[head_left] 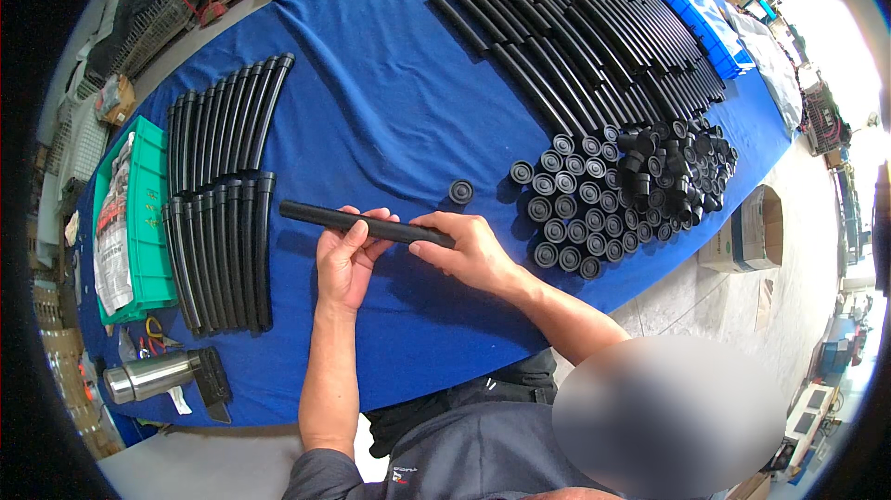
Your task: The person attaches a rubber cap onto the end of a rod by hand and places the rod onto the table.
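Observation:
A black tube (320, 215) is held level above the table by both hands. My left hand (349, 257) closes round its middle, thumb on top and fingers beneath. My right hand (469, 247) grips the tube's right end, covering it, so I cannot tell whether a cap is there. One round black cap (461, 191) lies alone just beyond the right hand. Farther right, several black caps (576, 229) stand in rows, their ringed faces up, beside a loose heap of caps (682, 166). On the left lie two rows of black tubes (223, 254) with wider collars at their far ends.
Many plain black tubes (585, 45) are stacked at the far right of the blue cloth (362, 110), near a blue crate (705, 26). A green crate (148, 212) stands at the left edge. Nearer lie a steel flask (148, 377) and a dark flat object (212, 384).

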### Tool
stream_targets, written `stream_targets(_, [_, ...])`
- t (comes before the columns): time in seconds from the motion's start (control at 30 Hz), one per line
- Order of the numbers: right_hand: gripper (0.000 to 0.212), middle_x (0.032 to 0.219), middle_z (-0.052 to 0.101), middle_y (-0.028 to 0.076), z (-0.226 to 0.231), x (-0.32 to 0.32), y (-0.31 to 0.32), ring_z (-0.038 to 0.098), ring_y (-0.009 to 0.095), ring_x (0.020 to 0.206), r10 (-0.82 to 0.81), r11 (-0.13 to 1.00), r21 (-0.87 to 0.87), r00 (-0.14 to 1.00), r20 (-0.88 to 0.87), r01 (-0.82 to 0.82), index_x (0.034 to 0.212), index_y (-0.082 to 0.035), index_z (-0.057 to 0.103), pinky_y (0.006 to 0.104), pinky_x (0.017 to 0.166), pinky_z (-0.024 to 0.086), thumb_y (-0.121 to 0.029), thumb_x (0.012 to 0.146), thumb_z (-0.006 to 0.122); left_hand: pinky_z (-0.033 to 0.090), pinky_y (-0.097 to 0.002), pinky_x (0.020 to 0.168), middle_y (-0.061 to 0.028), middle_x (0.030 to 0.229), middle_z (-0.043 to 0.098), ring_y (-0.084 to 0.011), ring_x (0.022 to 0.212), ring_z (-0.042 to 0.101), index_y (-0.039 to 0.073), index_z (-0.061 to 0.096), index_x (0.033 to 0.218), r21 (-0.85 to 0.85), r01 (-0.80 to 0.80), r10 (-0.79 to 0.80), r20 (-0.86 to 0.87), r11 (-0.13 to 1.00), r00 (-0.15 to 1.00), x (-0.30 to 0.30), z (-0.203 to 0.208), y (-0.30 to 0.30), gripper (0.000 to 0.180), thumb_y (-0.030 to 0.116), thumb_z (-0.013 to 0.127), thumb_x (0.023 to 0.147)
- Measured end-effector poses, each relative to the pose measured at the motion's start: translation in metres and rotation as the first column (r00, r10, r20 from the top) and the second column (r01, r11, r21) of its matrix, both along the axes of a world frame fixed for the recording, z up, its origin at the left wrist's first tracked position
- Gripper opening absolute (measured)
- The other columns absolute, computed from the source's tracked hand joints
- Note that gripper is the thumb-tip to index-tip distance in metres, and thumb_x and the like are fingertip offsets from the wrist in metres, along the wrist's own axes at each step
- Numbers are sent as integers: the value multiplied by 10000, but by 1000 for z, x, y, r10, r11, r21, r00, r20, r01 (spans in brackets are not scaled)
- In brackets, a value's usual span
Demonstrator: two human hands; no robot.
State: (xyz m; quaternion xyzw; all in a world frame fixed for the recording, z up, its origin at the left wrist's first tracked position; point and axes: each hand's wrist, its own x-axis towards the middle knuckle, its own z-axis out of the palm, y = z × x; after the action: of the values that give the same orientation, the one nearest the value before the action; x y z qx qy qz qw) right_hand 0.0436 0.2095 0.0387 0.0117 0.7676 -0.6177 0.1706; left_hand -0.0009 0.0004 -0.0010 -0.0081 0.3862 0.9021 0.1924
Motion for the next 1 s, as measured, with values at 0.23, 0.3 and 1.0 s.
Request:
stream_targets(0.23, [355, 861, 675, 176, 10, 0, -2, 677, 283, 738, -6, 997, 72, 948, -319, 31, 1113, 18, 644, 372, 645, 532, -225, 862, 707, 595, -436, 877, -227, 1117, 658, -355, 1061, 660, 49, 532, 1136, -12, 2, -2, 17, 1000, 1000, 1, -2, -3, 182, 110, 571, 968])
stream_targets(0.3, [341, 924, 668, 200, 16, 1, -1, 674, 338, 790, 31, 999, -9, 995, 91, -31, 1115, 12, 638, 392, 675, 535, -210, 864, 701, 593, -435, 878, -226, 1114, 660, -354, 1059, 661, 50, 534, 1134, -8, -2, 2, 12, 1000, 1000, 2, -1, -2, 180, 115, 571, 970])
stream_targets(1.0, [342, 900, 671, 213, 12, 3, -2, 683, 304, 817, 11, 995, 93, 934, -357, 23, 1100, 10, 655, 386, 681, 523, -223, 855, 710, 604, -422, 858, -216, 1098, 660, -342, 1045, 667, 63, 538, 1100, 27, -13, 12, 26, 1000, 1000, 0, -1, -2, 143, 119, 574, 973])
